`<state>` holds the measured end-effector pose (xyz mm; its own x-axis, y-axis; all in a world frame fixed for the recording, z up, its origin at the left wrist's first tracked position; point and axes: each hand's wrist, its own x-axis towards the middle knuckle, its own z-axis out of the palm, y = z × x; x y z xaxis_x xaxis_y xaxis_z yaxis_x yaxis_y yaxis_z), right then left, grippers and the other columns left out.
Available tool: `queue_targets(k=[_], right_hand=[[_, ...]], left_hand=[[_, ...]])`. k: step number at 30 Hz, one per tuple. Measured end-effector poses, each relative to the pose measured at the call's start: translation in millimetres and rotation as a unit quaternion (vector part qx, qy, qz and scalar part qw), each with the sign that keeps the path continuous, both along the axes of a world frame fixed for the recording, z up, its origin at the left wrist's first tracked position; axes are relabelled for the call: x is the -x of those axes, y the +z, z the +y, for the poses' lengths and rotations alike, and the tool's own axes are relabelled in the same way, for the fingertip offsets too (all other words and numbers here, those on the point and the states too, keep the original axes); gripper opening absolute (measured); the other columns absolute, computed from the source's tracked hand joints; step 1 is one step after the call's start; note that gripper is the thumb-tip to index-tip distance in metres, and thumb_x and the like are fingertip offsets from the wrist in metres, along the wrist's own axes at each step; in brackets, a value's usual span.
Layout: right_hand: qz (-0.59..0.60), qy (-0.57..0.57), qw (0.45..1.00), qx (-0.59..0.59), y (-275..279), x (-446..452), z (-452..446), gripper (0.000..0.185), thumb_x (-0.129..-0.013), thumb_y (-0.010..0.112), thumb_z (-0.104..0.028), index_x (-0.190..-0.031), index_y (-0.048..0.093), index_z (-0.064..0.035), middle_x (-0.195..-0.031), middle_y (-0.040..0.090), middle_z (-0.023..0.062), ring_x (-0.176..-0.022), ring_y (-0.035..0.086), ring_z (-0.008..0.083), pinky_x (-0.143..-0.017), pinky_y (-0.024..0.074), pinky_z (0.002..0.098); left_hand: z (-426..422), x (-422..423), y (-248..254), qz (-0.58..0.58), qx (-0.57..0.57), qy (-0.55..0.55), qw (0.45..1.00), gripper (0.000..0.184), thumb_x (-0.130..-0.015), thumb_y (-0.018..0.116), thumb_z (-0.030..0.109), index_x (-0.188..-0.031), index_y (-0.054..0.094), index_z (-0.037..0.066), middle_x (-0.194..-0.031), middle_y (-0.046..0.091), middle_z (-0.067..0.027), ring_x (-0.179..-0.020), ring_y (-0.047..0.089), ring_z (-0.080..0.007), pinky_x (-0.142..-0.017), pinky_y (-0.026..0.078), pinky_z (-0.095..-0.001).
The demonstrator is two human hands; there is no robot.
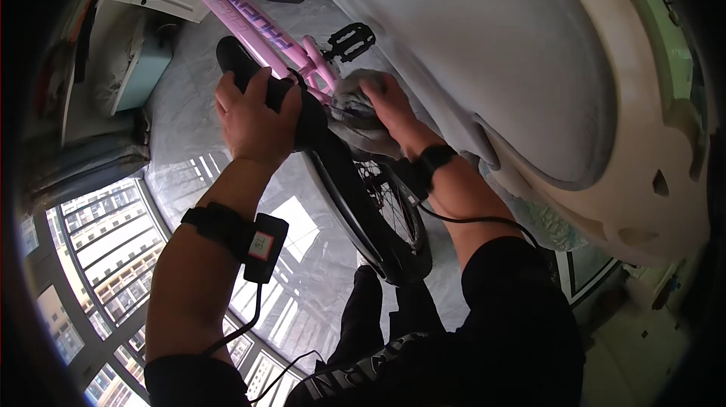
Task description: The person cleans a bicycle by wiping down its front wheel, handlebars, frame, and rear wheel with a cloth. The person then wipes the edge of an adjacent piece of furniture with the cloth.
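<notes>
A pink bicycle with purple lettering stands in front of me, its rear wheel and black mudguard pointing toward my legs. My left hand rests over the black saddle, fingers spread and curled over its edge. In my right hand is a crumpled grey cloth, held against the frame just behind the saddle. The cloth hides the part of the bicycle under it. A black pedal sticks out beyond the cloth.
A grey cushioned surface with a cream frame lies close along the right side. At left are a pale blue box and a barred window. The grey floor is glossy. Cables hang from both wrist straps.
</notes>
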<state>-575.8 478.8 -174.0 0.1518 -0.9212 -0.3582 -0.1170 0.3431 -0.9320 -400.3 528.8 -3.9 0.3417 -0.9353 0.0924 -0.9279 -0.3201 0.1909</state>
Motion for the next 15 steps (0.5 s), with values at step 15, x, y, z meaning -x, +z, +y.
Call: queue_targets(k=[15], right_hand=[[0.09, 0.145, 0.985, -0.006, -61.6, -11.7, 21.0, 0.053, -0.076, 0.07, -0.043, -0.113, 0.064, -0.0053, -0.105, 0.067, 0.0175, -0.102, 0.064, 0.0311, -0.089, 0.0484, 0.0371]], left_hand=[[2.0, -8.6, -7.2, 0.01, 0.038, -0.05, 0.998, 0.05, -0.078, 0.071, 0.036, -0.121, 0.061, 0.011, -0.137, 0.032, -0.0245, -0.127, 0.036, -0.0459, -0.103, 0.038, -0.0487]])
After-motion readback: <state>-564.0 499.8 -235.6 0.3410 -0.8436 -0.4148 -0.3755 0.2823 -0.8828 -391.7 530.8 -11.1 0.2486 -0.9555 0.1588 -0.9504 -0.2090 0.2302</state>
